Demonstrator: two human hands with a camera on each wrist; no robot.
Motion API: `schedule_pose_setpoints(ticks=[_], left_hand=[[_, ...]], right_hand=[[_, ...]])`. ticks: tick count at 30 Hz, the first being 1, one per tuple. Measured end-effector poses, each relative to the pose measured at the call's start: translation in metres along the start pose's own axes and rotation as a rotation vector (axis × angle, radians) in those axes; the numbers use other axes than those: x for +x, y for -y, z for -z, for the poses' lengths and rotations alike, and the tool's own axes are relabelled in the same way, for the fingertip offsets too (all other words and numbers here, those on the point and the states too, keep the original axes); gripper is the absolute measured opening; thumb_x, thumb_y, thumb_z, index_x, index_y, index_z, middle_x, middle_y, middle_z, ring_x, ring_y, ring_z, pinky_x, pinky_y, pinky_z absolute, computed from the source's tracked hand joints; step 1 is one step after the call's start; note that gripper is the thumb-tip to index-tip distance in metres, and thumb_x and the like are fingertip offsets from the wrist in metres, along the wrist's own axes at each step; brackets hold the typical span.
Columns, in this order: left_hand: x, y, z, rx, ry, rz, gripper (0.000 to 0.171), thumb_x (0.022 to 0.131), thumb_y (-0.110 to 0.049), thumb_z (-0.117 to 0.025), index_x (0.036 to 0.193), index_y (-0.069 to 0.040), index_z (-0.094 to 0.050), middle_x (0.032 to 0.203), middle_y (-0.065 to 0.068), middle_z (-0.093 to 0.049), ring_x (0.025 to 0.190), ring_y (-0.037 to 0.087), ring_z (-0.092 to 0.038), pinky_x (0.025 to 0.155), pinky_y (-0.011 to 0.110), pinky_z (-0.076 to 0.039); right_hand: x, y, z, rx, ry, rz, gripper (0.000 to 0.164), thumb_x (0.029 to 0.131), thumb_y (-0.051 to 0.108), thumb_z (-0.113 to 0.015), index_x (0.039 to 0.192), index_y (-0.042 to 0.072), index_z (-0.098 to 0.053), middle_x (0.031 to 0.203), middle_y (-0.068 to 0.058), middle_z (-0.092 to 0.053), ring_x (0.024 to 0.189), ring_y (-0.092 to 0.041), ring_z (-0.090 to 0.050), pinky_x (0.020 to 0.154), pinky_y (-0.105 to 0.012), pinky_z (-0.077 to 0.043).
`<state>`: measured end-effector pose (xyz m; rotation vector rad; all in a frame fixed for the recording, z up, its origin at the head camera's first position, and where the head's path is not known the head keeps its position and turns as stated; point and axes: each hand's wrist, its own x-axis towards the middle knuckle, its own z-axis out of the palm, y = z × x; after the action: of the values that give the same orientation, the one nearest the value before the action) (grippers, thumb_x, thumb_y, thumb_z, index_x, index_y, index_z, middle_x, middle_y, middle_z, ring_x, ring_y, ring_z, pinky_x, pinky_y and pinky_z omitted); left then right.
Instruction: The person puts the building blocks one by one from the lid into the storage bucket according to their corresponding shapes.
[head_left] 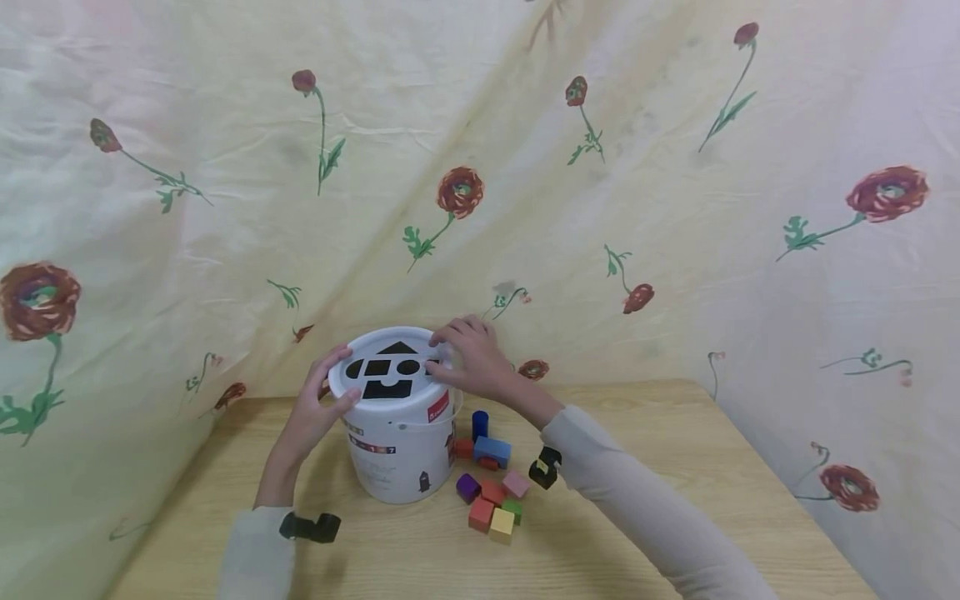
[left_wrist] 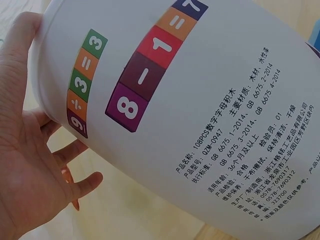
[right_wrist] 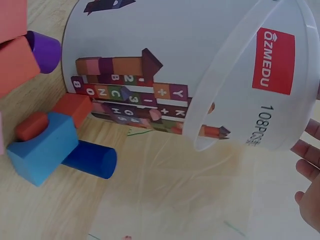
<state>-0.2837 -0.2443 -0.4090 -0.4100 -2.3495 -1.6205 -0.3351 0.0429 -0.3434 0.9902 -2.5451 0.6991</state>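
Holding lid (head_left: 393, 367) by its edge, with left hand (head_left: 315, 412) and right hand (head_left: 474, 358) both; in case of uneven pull, could tip bucket (head_left: 401, 467) and scatter nearby blocks (head_left: 481, 514)

On the light wooden table (head_left: 720, 450) there stands upright a white bucket (head_left: 401, 458), and, counted from this bucket, a dark blue cylinder (head_left: 480, 425) is at three o'clock, while several small coloured blocks (head_left: 492, 491) lie near four o'clock.

1 bucket (head_left: 390, 467) on the table (head_left: 675, 433), lid (head_left: 367, 350) on top, blocks (head_left: 492, 490) rightward, cloth (head_left: 525, 250) behind.
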Motion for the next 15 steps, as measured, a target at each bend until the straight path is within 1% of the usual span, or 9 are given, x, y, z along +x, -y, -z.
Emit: schedule_pose_setpoints(ticks=[5, 9, 11, 15], left_hand=[[0.000, -0.001, 0.000, -0.003, -0.001, 0.004, 0.072, 0.094, -0.024, -0.067, 0.158, -0.019, -0.035, 0.168, 0.008, -0.022, 0.149, 0.039, -0.025, 0.117, 0.069, -0.021], [0.000, 0.001, -0.001, -0.001, -0.002, 0.006, 0.072, 0.094, -0.024, -0.067, 0.158, -0.019, -0.035, 0.168, 0.008, -0.022, 0.149, 0.039, -0.026, 0.118, 0.068, -0.022], [0.000, 0.002, 0.000, 0.001, -0.003, 0.003, 0.072, 0.094, -0.024, -0.067, 0.158, -0.019, -0.035, 0.168, 0.008, -0.022, 0.149, 0.039, -0.026, 0.118, 0.069, -0.022], [0.000, 0.002, 0.000, 0.000, -0.005, 0.001, 0.072, 0.094, -0.024, -0.068, 0.158, -0.020, -0.035, 0.168, 0.008, -0.022, 0.148, 0.040, -0.027, 0.117, 0.069, -0.022]], right_hand=[[-0.015, -0.016, -0.001, 0.103, -0.046, -0.015, 0.035, 0.095, 0.038, -0.067, 0.120, 0.014, -0.068, 0.128, -0.006, -0.063, 0.130, -0.027, -0.044, 0.110, -0.054, -0.031], [-0.029, -0.032, -0.006, 0.158, -0.084, -0.025, 0.035, 0.096, 0.035, -0.066, 0.122, 0.011, -0.068, 0.128, -0.009, -0.065, 0.129, -0.028, -0.044, 0.109, -0.057, -0.030], [-0.036, -0.041, -0.010, 0.163, -0.085, -0.044, 0.036, 0.097, 0.035, -0.066, 0.122, 0.009, -0.069, 0.128, -0.010, -0.065, 0.129, -0.030, -0.044, 0.110, -0.059, -0.030], [-0.050, -0.058, -0.022, 0.164, -0.057, -0.109, 0.037, 0.097, 0.037, -0.066, 0.122, 0.010, -0.069, 0.132, -0.010, -0.063, 0.130, -0.032, -0.042, 0.109, -0.060, -0.030]])
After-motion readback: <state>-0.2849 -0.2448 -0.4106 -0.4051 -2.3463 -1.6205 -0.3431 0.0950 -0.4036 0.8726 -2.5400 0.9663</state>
